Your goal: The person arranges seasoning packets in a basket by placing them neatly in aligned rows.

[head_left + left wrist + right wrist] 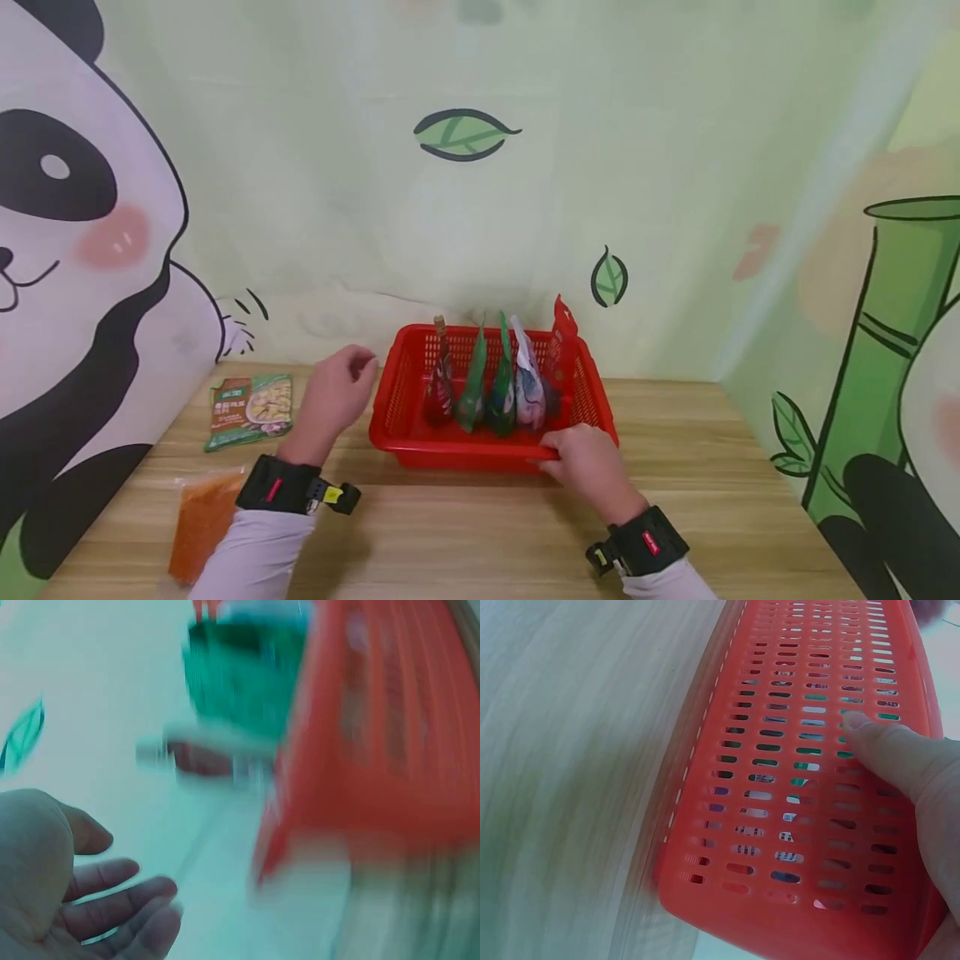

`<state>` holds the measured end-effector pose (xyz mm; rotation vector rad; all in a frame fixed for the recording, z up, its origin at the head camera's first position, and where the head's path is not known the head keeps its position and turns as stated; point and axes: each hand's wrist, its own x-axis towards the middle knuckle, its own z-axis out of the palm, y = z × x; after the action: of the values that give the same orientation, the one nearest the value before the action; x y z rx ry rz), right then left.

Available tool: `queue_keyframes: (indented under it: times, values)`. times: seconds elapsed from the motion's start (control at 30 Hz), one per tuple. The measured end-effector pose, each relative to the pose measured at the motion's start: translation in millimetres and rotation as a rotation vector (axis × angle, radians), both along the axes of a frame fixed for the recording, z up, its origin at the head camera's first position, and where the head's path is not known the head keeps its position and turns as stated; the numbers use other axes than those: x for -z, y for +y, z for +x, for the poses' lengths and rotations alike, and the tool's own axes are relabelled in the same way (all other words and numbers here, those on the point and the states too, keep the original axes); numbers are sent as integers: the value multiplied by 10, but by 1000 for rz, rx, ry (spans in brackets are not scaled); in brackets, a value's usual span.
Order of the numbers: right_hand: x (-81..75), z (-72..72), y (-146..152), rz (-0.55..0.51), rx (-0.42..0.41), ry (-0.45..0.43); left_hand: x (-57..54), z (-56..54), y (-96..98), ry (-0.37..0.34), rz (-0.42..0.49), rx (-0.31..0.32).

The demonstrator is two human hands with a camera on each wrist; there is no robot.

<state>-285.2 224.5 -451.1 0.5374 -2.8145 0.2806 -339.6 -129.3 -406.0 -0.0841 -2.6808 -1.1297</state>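
A red plastic basket (465, 456) with slotted walls stands on the table near the back wall. Upright in it from left to right are a dark red packet (439, 393), two green packets (472, 398), a white and purple packet (529, 398) and a red packet (561, 346). My right hand (588, 467) grips the front rim at the right, and its thumb (881, 746) lies against the outer wall in the right wrist view. My left hand (341, 390) hovers just left of the basket, fingers loosely bent and holding nothing. The basket is blurred in the left wrist view.
A green and brown food packet (251, 408) lies flat at the table's back left. Closer to me, a clear bag of orange contents (204, 518) is partly covered by the left sleeve. A printed backdrop (360, 208) rises behind the wooden table (465, 542).
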Motion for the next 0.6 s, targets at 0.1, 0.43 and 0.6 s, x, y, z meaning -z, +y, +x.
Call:
queue_keyframes:
  times: [0.1, 0.43, 0.6]
  values:
    - [13, 15, -19, 2, 1, -2, 145, 3, -463, 5, -70, -115]
    - [1, 9, -28, 4, 17, 10, 550, -107, -1593, -344, -174, -476]
    - [1, 10, -18, 1, 15, 16, 645, -171, -1729, -574, -181, -492]
